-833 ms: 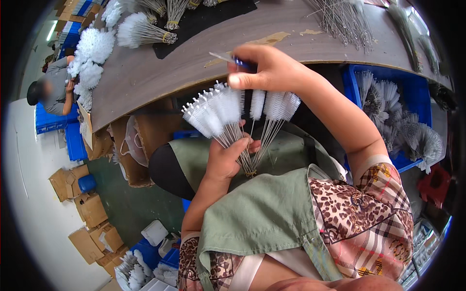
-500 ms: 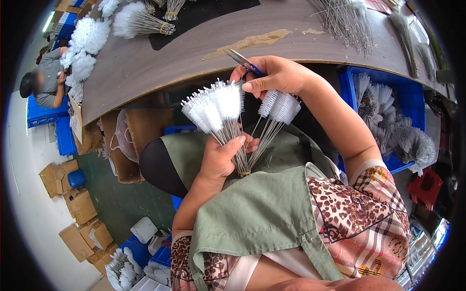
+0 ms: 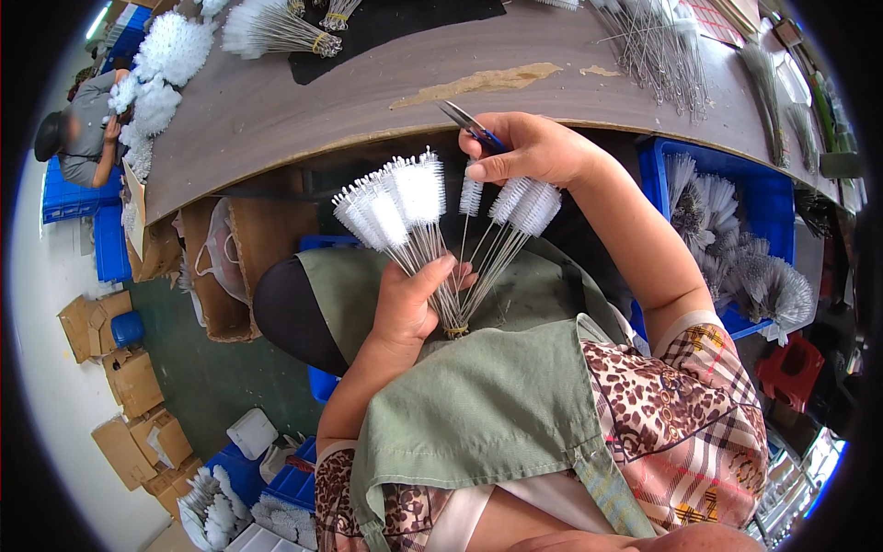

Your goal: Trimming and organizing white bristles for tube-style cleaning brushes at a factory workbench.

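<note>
A bundle of white bristle brushes [image 3: 391, 202] with thin wire stems fans upward above my lap. My left hand [image 3: 407, 302] is closed around the stems, just above a yellow tie [image 3: 455, 332] at their lower ends. My right hand [image 3: 538, 152] keeps small blue-handled scissors [image 3: 475, 126] in its grip, blades pointing up and left. The same hand pinches the tip of a single brush [image 3: 470, 196], which stands apart between the main fan and a few brushes [image 3: 529, 207] splayed to the right. My right fingers partly hide that brush's top.
Beyond my hands runs a brown worktable [image 3: 368, 120] with a worn edge. Tied brushes [image 3: 276, 29] and loose wire stems [image 3: 653, 51] lie on it. A blue crate [image 3: 782, 198] of brushes stands at right. Cardboard boxes [image 3: 133, 382] line the left; a co-worker [image 3: 87, 129] sits far left.
My right hand has shifted slightly right, away from the main fan, drawing the single brush apart from it. The whole view has moved a little.
</note>
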Available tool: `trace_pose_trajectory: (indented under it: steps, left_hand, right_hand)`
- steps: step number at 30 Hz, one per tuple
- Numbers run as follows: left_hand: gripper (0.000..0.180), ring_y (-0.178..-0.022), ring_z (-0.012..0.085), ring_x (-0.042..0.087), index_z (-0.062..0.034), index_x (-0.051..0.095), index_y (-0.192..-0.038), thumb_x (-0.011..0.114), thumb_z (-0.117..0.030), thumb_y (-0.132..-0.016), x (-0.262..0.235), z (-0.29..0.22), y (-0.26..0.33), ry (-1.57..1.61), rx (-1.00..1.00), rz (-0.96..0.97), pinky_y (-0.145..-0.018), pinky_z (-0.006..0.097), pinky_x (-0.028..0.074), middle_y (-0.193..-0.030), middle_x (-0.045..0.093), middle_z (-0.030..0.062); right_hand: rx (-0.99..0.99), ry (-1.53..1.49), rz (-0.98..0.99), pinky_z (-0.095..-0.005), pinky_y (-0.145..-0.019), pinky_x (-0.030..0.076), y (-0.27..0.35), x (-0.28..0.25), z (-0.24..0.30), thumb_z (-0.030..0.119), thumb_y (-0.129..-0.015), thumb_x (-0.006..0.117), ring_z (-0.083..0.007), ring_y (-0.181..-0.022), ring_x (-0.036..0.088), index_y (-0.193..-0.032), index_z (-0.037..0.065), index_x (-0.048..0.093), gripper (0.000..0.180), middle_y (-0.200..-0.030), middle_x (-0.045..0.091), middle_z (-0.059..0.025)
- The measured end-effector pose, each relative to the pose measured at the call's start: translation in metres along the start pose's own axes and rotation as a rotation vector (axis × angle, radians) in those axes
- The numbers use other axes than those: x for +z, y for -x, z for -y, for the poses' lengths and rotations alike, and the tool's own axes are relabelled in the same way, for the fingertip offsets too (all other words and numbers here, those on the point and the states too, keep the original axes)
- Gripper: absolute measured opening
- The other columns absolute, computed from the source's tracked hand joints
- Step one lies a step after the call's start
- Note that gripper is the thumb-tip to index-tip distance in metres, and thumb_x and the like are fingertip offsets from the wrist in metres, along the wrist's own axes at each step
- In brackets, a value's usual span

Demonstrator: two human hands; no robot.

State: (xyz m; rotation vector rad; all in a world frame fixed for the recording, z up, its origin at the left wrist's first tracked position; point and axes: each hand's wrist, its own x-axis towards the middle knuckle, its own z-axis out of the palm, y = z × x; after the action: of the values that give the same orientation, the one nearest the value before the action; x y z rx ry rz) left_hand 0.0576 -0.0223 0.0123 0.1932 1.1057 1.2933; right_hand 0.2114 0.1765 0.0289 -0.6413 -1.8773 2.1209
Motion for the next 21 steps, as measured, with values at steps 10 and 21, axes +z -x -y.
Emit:
trace_pose_trajectory:
  steps: [10,21]
  left_hand:
    - [0.023,-0.08,0.0286,0.064,-0.0005,0.052,-0.101,0.062,-0.007,-0.082,-0.001,0.001,-0.001,0.01,0.002,0.1,-0.077,0.046,0.055,-0.085,0.061,0.0116]
    - [0.026,-0.087,0.0275,0.061,-0.0023,0.052,-0.103,0.063,-0.006,-0.08,-0.009,0.005,-0.008,0.064,0.012,0.097,-0.083,0.044,0.051,-0.09,0.059,0.0114]
  right_hand:
    - [-0.008,-0.166,0.056,-0.0232,-0.066,0.043,0.0,0.004,0.006,0.018,-0.082,0.066,-0.0093,-0.068,0.055,-0.086,0.007,0.055,0.016,-0.071,0.056,0.0005]
    - [-0.131,-0.225,0.102,-0.0231,-0.07,0.043,0.001,0.003,-0.003,0.015,-0.079,0.068,-0.0085,-0.075,0.054,-0.091,0.006,0.058,0.018,-0.076,0.055,0.0011]
